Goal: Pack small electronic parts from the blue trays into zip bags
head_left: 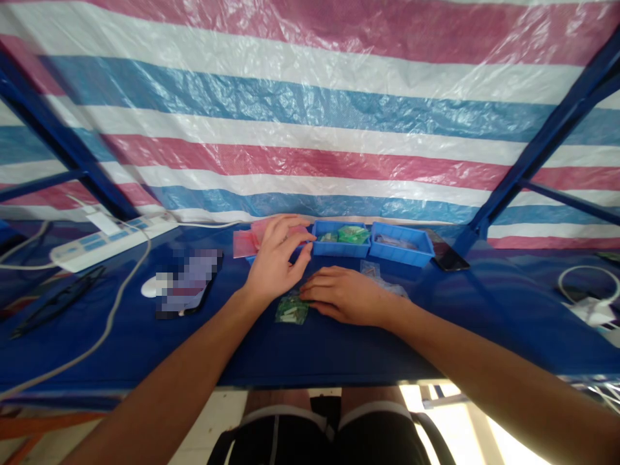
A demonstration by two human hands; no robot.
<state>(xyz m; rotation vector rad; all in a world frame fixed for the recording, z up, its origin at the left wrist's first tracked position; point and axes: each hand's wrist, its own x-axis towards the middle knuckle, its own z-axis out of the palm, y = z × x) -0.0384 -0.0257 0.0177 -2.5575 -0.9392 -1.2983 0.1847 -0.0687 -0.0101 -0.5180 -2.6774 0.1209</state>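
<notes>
Clock used: flat on the blue bench (334, 355), centred on the small green bag, with 12 pointing away from the seated person.
Small green bag: it lay flat at the centre, see-through, with small white pieces (290, 316) inside.
Right hand (346, 296): it lay low between 2 and 3 o'clock, palm down, its fingers close together at the upper right edge of the small green bag (285, 309); whether they were pinching it, I cannot tell.
Left hand (277, 258): it was at 12 o'clock, in front of the pink bags, the fingers curved, with a small gap between thumb and index fingertip.
Pink bags (245, 244): they were piled at 11 o'clock, partly hidden by the left hand.
Middle blue bin (343, 250): it stood at 1 o'clock and held green packets (352, 234).
Right blue bin (407, 256): it stood at 2 o'clock, beside the middle one, with clear packets (394, 242) inside.
Loose clear bags (371, 269): they lay between 2 and 3 o'clock, just beyond the right wrist.
White power strip (116, 244): it lay at 10 o'clock, well apart from the hands.
Backdrop: a striped plastic sheet (310, 97) hung behind the bench.
</notes>
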